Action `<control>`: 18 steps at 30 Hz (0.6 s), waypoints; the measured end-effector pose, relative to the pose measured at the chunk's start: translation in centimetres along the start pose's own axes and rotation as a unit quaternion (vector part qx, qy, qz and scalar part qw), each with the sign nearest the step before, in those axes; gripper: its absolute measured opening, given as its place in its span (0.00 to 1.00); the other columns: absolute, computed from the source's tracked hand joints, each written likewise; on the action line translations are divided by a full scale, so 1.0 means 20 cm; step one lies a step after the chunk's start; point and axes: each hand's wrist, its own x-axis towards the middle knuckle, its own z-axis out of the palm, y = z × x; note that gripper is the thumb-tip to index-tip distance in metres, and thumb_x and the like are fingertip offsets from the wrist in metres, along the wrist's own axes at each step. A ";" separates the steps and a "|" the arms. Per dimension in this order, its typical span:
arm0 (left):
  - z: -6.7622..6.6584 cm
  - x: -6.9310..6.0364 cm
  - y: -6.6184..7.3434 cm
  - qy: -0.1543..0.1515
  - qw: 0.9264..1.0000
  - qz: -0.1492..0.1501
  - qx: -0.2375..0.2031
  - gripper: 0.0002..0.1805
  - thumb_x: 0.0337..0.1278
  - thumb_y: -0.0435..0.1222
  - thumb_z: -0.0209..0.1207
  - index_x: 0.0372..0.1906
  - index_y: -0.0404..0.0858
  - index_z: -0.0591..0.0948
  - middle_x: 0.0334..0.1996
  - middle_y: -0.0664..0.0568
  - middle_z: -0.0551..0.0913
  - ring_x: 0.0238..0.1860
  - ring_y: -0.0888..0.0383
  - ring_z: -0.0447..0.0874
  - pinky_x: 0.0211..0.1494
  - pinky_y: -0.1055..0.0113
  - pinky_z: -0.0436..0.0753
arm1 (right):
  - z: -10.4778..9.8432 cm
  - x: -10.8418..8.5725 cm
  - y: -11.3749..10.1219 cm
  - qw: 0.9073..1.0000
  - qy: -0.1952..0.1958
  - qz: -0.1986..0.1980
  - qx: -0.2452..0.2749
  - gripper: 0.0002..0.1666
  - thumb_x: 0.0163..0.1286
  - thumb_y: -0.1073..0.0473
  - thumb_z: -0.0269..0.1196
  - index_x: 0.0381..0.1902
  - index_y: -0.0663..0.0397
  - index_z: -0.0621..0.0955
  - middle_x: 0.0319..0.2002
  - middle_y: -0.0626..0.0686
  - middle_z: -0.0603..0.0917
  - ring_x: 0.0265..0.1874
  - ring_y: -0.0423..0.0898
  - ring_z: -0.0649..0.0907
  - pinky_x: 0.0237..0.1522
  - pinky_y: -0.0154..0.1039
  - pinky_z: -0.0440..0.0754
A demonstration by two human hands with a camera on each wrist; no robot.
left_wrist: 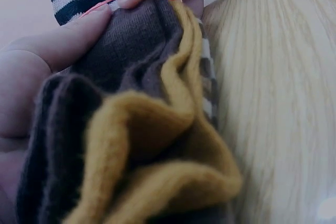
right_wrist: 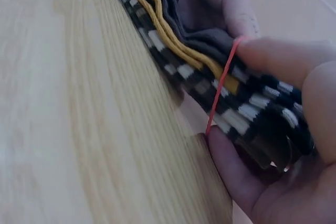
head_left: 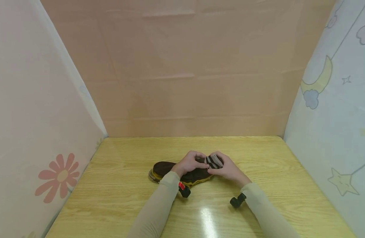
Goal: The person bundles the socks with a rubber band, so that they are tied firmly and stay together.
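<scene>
A stacked bundle of socks (head_left: 200, 174), dark brown with mustard-yellow edges, lies lengthwise on the table. Striped black-and-pale cuffs (head_left: 213, 161) stick out at its right end. Around the bundle near this end runs a thin red rubber band (right_wrist: 224, 80). My left hand (head_left: 189, 163) grips the bundle just behind the band, its thumb (left_wrist: 86, 32) along the dark top sock. At the striped end my right hand (head_left: 229, 168) pinches the band against the socks, thumb above and fingers below. Some of the fingers are hidden under the socks.
The pale wood-grain table (head_left: 117, 198) spreads around the socks. A tan sheet (head_left: 188, 76) rises behind it, with patterned cloth walls at the left and right. Small black cameras (head_left: 237, 200) are strapped at both wrists.
</scene>
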 end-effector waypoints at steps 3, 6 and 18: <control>0.00 0.00 0.00 0.002 1.000 -0.002 -0.004 0.15 0.60 0.37 0.75 0.52 0.45 0.90 0.47 0.56 0.89 0.45 0.58 0.86 0.49 0.62 0.85 | 0.00 0.00 0.01 1.000 0.003 0.004 -0.009 0.32 0.64 0.60 0.78 0.62 0.54 0.76 0.51 0.60 0.81 0.46 0.53 0.80 0.45 0.40 0.83; 0.00 0.01 0.00 0.004 1.000 -0.004 -0.009 0.15 0.60 0.37 0.75 0.51 0.45 0.90 0.46 0.56 0.90 0.44 0.58 0.86 0.49 0.62 0.85 | -0.01 -0.01 0.01 1.000 -0.002 0.010 -0.009 0.31 0.65 0.59 0.77 0.62 0.53 0.76 0.51 0.60 0.80 0.46 0.53 0.80 0.44 0.41 0.83; -0.01 0.01 0.02 0.044 0.999 -0.006 0.016 0.15 0.60 0.32 0.73 0.51 0.42 0.86 0.45 0.54 0.87 0.45 0.58 0.83 0.50 0.60 0.83 | -0.03 -0.03 0.01 0.996 0.026 0.063 0.052 0.25 0.78 0.54 0.65 0.66 0.61 0.75 0.57 0.65 0.81 0.51 0.53 0.85 0.46 0.44 0.86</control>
